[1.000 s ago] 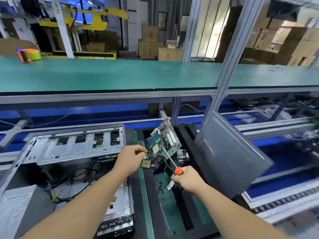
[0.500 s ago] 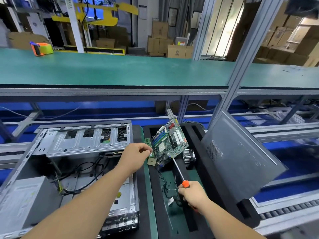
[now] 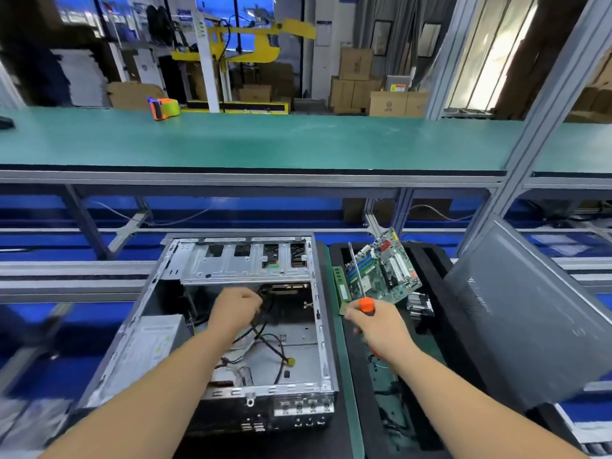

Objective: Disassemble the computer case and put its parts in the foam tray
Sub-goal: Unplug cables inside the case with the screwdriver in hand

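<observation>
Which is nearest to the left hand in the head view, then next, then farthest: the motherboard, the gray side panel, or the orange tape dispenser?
From the left hand, which is inside the open case:
1. Motherboard, to its right, leaning in the foam tray.
2. Gray side panel, farther right, propped beyond the tray.
3. Orange tape dispenser, far back on the green upper shelf.

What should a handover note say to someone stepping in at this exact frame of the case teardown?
Left hand: reaching inside the open computer case, fingers curled at the black cables; the grip itself is hidden.
Right hand: holds the orange-handled screwdriver, shaft pointing up, over the foam tray.
Done: motherboard stands tilted in the tray, with a RAM stick and heatsink beside it; side panel leans on the tray's right edge.
Left: cables, power supply and drive cage are still in the case.
</observation>
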